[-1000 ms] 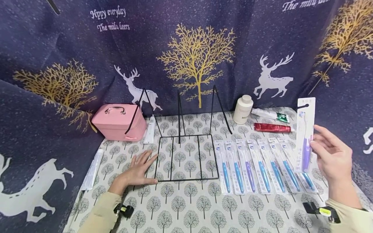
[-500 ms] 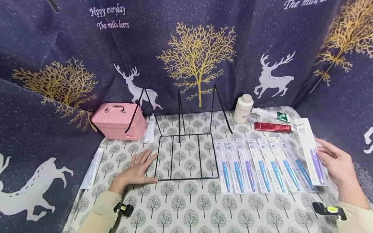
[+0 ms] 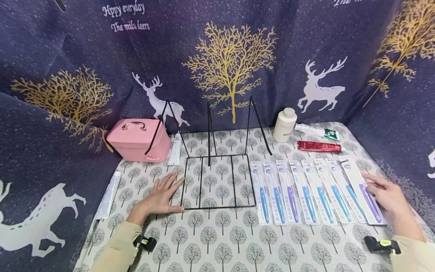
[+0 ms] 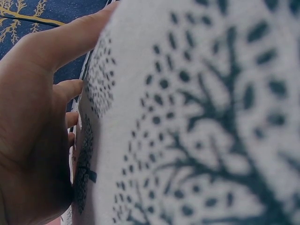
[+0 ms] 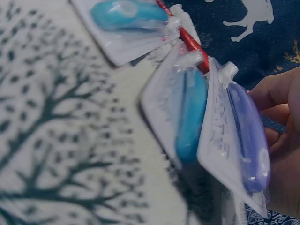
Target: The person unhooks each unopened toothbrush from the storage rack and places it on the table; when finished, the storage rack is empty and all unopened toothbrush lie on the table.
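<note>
In the head view my right hand (image 3: 389,196) is at the right edge of a packaged purple toothbrush (image 3: 370,202), holding it by that edge. This pack is the rightmost in a row of toothbrush packs and lies close over the tablecloth, slightly overlapping a pack with a blue-handled toothbrush (image 3: 353,196). The right wrist view shows the purple toothbrush (image 5: 251,136) in its clear blister, tilted, with curled fingers behind it. My left hand (image 3: 159,198) rests on the cloth with fingers spread, its fingertips and thumb at the left side of a black wire rack (image 3: 217,207).
The rack's uprights (image 3: 259,124) rise at the back. A pink case (image 3: 137,141) and white tubes (image 3: 108,194) are on the left. Behind the toothbrush row stand a white bottle (image 3: 284,124), a white-and-green tube (image 3: 316,131) and a red tube (image 3: 318,146).
My right hand has brought the purple toothbrush pack down from upright in the air to the right end of the row. My left hand has stayed at the rack.
</note>
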`<state>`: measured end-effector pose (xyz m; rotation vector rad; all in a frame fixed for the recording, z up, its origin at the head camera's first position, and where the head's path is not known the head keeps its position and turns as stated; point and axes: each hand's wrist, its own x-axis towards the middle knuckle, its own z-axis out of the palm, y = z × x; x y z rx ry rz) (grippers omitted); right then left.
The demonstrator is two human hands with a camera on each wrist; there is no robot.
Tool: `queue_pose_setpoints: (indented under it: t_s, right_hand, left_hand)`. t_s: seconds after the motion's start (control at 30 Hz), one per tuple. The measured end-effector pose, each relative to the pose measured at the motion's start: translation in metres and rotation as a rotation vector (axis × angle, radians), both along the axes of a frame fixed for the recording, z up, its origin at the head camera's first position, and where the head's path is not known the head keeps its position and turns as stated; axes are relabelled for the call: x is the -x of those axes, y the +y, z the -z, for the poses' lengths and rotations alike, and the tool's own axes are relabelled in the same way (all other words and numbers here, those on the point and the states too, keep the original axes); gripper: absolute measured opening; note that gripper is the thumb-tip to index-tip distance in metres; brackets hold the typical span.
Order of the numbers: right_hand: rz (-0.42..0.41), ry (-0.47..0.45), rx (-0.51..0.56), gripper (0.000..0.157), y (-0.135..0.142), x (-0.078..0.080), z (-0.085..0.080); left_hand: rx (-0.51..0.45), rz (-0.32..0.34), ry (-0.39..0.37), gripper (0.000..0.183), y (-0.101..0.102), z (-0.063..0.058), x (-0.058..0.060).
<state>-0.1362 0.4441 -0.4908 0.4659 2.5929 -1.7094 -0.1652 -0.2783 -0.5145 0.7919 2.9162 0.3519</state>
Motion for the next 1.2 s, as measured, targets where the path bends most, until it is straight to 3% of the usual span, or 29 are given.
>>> queue_pose_setpoints:
  t_s: [0.17,0.37,0.43,0.7,0.87,1.07,1.2]
  right_hand:
    - [0.034,-0.042,-0.077,0.043,0.002,0.002,0.002]
    - [0.031,-0.081,-0.358,0.044,0.006,0.002,0.002]
    - [0.027,-0.087,-0.408,0.045,0.007,0.001,0.002]
    - [-0.003,-0.051,-0.726,0.042,0.001,0.003,0.002]
    - [0.005,-0.068,-0.806,0.042,-0.001,0.005,0.003]
    - [0.017,-0.105,-0.829,0.044,-0.004,0.003,0.002]
    - [0.020,-0.033,-0.828,0.041,-0.006,0.003,0.000]
  left_hand:
    - [-0.003,0.003,0.006,0.107,0.000,-0.002,-0.002]
    - [0.001,0.001,0.011,0.107,0.001,-0.003,-0.005]
    - [-0.011,0.006,0.009,0.106,0.001,-0.003,-0.006]
    - [-0.014,0.014,0.017,0.106,0.002,-0.004,-0.006]
    - [-0.019,0.021,0.028,0.106,0.002,-0.003,-0.006]
    - [-0.010,0.016,0.022,0.106,0.003,0.000,-0.005]
    - [-0.004,0.019,0.017,0.106,0.004,0.000,-0.004]
